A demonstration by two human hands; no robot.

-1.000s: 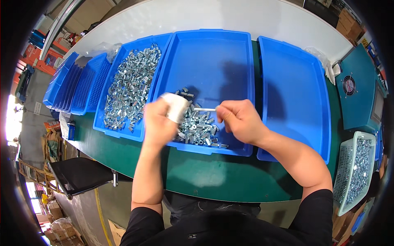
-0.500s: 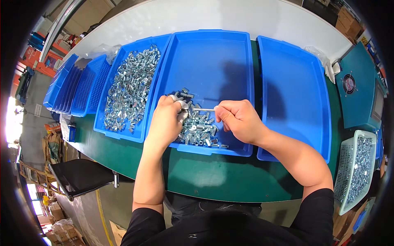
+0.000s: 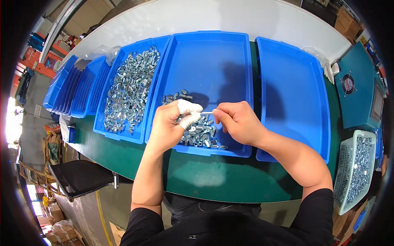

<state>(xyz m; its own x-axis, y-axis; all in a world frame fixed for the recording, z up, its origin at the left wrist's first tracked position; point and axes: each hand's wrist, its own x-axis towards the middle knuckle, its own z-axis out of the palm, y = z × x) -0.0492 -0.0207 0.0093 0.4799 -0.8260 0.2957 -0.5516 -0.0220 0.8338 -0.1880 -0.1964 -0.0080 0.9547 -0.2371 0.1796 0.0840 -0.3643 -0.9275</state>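
the left hand [image 3: 166, 127] and right hand [image 3: 234, 119] pinch opposite ends of a thin rod [image 3: 207, 112] above metal pieces [image 3: 199, 135] in the middle blue tray [image 3: 205, 61]; i'd hold it straight, gripping lightly.

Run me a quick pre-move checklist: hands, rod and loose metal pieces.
1. Right hand gripping the thin metal rod: ok, pinched between thumb and finger.
2. Left hand at the rod's other end: ok, thumb and finger meet there.
3. White finger coverings on the left hand: ok, on thumb and finger.
4. Hands above the middle blue tray: ok.
5. Loose metal pieces in that tray: ok, heaped by the left hand.
6. Piece on the rod inside the left fingers: cannot tell, hidden.
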